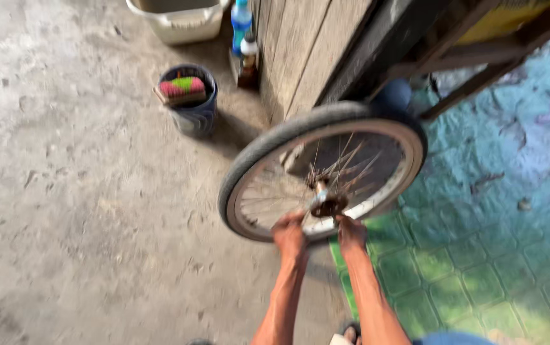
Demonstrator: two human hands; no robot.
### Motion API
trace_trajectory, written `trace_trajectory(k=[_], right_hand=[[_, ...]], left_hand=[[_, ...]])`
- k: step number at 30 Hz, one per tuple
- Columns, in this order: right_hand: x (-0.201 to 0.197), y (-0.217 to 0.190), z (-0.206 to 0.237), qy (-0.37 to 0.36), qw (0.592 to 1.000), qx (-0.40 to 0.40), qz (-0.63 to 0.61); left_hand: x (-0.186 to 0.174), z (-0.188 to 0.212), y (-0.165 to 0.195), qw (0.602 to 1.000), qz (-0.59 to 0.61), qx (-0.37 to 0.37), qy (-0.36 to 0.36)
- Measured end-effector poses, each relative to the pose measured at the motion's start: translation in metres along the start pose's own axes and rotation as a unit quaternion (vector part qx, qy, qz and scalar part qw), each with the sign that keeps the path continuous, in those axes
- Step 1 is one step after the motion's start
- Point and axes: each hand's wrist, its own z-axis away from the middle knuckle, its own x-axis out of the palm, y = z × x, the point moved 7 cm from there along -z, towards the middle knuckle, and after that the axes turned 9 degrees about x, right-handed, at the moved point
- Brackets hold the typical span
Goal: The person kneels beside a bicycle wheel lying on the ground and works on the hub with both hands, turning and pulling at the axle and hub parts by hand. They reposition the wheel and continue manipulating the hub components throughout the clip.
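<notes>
A bicycle wheel (268,144) with a grey tyre, a white rim and thin spokes is held tilted above the ground in front of me. My left hand (289,234) grips the rim at its near edge. My right hand (350,231) grips the rim just to the right of it, below the rusty hub (328,204). The picture is blurred by motion, so the fingers are hard to make out.
A dark bucket (193,115) holding a colourful brush stands on the concrete floor at upper left. A white tub (179,25) and bottles (243,38) stand by a wooden wall (300,45). Green-blue paving (479,243) lies to the right. My sandalled foot (350,333) shows at the bottom.
</notes>
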Motion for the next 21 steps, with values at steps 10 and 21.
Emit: trace_trajectory(k=[10, 21], right_hand=[[-0.005, -0.001, -0.004, 0.026, 0.998, -0.048, 0.01], [-0.009, 0.008, -0.011, 0.039, 0.998, -0.042, -0.019]], left_hand=[[-0.007, 0.01, -0.001, 1.0, -0.006, -0.024, -0.017], [-0.005, 0.004, -0.011, 0.995, -0.006, 0.096, -0.02]])
